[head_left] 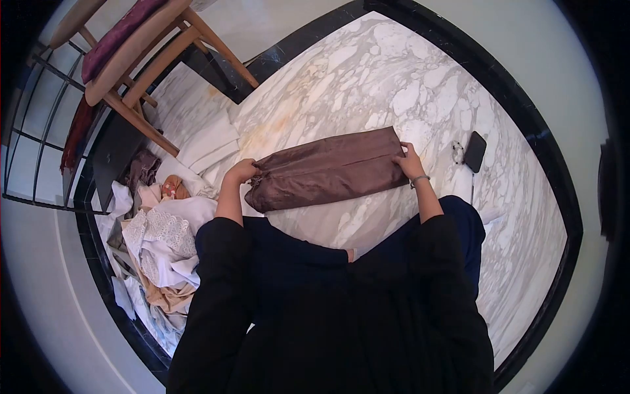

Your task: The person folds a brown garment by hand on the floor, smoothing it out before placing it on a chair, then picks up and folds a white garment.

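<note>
A shiny brown garment (331,169), folded into a long strip, lies flat on the marble floor in front of my crossed legs. Its left end is gathered like an elastic waist, and its right end is a straight edge. My left hand (242,171) grips the upper corner of the gathered end, fingers curled. At the opposite end, my right hand (410,164) pinches the straight edge between thumb and fingers. A bracelet (420,179) circles my right wrist.
Left of me lies a heap of crumpled clothes (167,240), white lace among them. A wooden chair (141,69) with a purple cushion stands behind it, near a black metal rack (41,141). A dark phone-like object (474,152) rests on the floor at right.
</note>
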`<state>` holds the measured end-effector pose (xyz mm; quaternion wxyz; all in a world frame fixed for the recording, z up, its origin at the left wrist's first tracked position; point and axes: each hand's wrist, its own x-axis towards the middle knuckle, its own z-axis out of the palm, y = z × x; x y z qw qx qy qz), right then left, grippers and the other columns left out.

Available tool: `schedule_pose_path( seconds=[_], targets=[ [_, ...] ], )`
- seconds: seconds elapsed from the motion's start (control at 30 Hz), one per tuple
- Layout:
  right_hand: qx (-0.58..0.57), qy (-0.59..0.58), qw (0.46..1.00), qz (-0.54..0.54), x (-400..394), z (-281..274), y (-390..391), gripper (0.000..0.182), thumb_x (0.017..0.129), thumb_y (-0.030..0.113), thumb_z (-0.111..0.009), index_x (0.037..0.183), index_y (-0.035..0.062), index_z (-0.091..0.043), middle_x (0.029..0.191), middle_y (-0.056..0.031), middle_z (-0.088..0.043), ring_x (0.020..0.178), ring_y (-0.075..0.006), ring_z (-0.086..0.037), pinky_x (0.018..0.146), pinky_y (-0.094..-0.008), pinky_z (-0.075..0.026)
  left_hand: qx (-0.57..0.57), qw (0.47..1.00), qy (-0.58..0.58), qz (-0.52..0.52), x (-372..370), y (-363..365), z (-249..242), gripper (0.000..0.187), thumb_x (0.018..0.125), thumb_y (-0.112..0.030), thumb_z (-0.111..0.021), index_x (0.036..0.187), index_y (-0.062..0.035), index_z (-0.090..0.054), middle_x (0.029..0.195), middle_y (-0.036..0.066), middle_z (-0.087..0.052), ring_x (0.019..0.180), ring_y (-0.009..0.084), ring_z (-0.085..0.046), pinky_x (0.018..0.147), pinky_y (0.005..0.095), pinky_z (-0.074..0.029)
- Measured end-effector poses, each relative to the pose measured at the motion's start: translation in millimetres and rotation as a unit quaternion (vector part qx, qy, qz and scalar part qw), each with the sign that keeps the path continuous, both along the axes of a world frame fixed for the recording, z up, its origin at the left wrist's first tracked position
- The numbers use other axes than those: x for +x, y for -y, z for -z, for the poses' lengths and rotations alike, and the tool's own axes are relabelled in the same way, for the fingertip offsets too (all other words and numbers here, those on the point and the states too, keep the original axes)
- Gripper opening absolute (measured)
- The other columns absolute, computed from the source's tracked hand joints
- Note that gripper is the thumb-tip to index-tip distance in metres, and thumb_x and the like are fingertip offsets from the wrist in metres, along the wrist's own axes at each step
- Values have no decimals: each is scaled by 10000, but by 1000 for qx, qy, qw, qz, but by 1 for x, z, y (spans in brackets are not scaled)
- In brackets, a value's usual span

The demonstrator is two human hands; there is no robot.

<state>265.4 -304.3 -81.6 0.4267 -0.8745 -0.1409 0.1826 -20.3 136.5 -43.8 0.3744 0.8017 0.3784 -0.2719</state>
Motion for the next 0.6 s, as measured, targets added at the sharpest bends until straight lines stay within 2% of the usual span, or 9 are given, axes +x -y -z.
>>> schedule_pose_path(
  seconds=[0.07, 0.17, 0.27, 0.37, 0.43, 0.5, 0.57, 0.6],
  targets=[
    [-48, 41, 997, -32, -1, -5, 5, 619, 777, 149, -681, 1344, 85, -441, 890, -186, -690, 852, -321, -685, 802, -371, -513, 37, 998, -1, 43, 2, -4, 6, 507, 763, -234, -723, 1219, -68, -580, 1132, 111, -624, 1013, 226, -608, 837, 396, -509],
    [-126, 24, 991, -19, -7, -24, 1, 621, 771, 147, -673, 1345, 102, -441, 1031, -189, -671, 960, -341, -660, 838, -435, -510, 105, 990, 66, 69, 0, -9, 21, 532, 724, -251, -714, 1188, -19, -599, 1060, 164, -661, 1007, 347, -640, 850, 454, -508],
    [-242, 117, 963, 18, -28, -35, -9, 653, 771, 162, -676, 1374, 137, -427, 1298, -193, -547, 1200, -373, -530, 941, -536, -457, 257, 966, -11, 2, 8, 41, -24, 623, 745, -300, -727, 1279, -44, -533, 1255, 156, -573, 1187, 337, -546, 967, 568, -425],
    [-274, 299, 914, -10, -61, -40, -29, 691, 796, 198, -675, 1423, 156, -389, 1480, -169, -357, 1379, -396, -312, 1039, -616, -346, 415, 897, 147, 35, 18, 98, -28, 640, 808, -374, -695, 1339, -87, -481, 1404, 136, -449, 1328, 311, -408, 1021, 661, -326],
    [-183, 340, 919, -77, -86, -47, -50, 696, 828, 210, -652, 1456, 136, -359, 1512, -147, -321, 1439, -368, -210, 1101, -634, -239, 436, 853, 263, 117, 30, 143, -27, 563, 867, -398, -635, 1330, -110, -496, 1399, 128, -450, 1359, 320, -356, 1029, 679, -301],
    [-130, 358, 910, -162, -108, -47, -71, 644, 875, 211, -604, 1461, 110, -356, 1532, -130, -306, 1458, -328, -195, 1125, -624, -193, 372, 851, 330, 168, 43, 185, -28, 550, 904, -383, -589, 1365, -108, -472, 1470, 134, -382, 1404, 327, -295, 1039, 705, -257],
    [-72, 361, 903, -223, -124, -40, -88, 658, 879, 195, -602, 1475, 116, -335, 1553, -108, -276, 1466, -301, -185, 1136, -616, -170, 362, 831, 375, 194, 52, 211, -5, 563, 937, -386, -529, 1416, -110, -425, 1534, 118, -314, 1448, 333, -218, 1056, 730, -179],
    [-44, 361, 897, -251, -129, -35, -92, 665, 881, 188, -601, 1482, 118, -325, 1564, -97, -261, 1470, -287, -181, 1141, -612, -158, 356, 841, 359, 194, 54, 218, 9, 566, 946, -397, -505, 1427, -114, -413, 1546, 110, -295, 1456, 338, -195, 1061, 732, -155]
  ],
)
